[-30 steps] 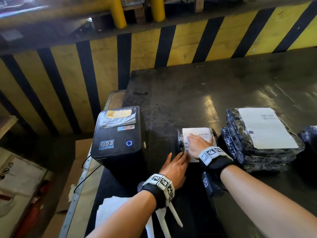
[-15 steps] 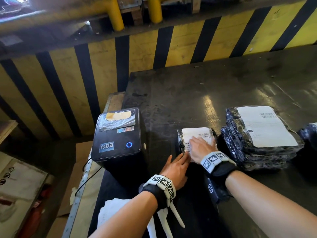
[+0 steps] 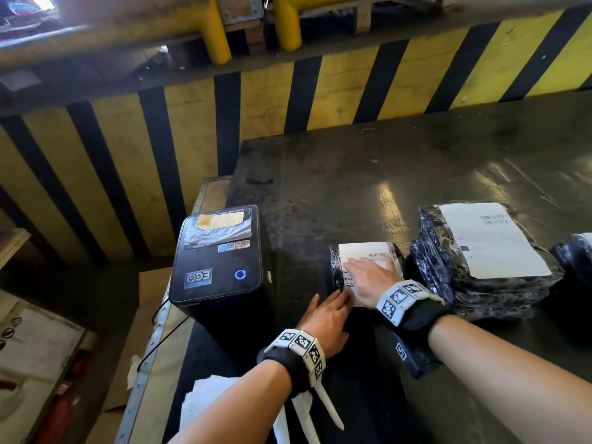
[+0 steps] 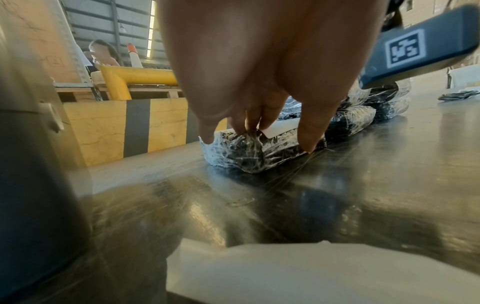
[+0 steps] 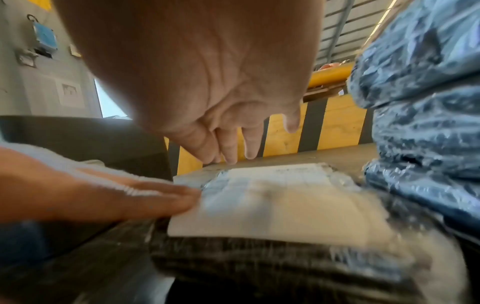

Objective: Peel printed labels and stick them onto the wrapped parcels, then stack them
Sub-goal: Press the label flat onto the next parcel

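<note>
A small black parcel in clear film (image 3: 334, 274) lies on the dark table (image 3: 336, 193) with a white printed label (image 3: 362, 253) on top. My right hand (image 3: 368, 275) lies flat on the label, fingers straight and spread. My left hand (image 3: 326, 315) reaches in from the near left, its straight fingertips touching the parcel's near-left corner. In the left wrist view those fingertips (image 4: 246, 129) rest on the parcel's end (image 4: 246, 154). The right wrist view shows the label (image 5: 280, 201) under my right fingers (image 5: 233, 148).
A stack of wrapped parcels (image 3: 480, 283) with a large label on top stands just right of the small one. A black label printer (image 3: 221, 267) sits to the left at the table edge. White backing sheets (image 3: 205, 398) lie near my left forearm. A yellow-black striped barrier (image 3: 352, 91) runs behind.
My right hand has shifted slightly across the label with its fingers spread wider. My left hand stays at the parcel's near-left corner.
</note>
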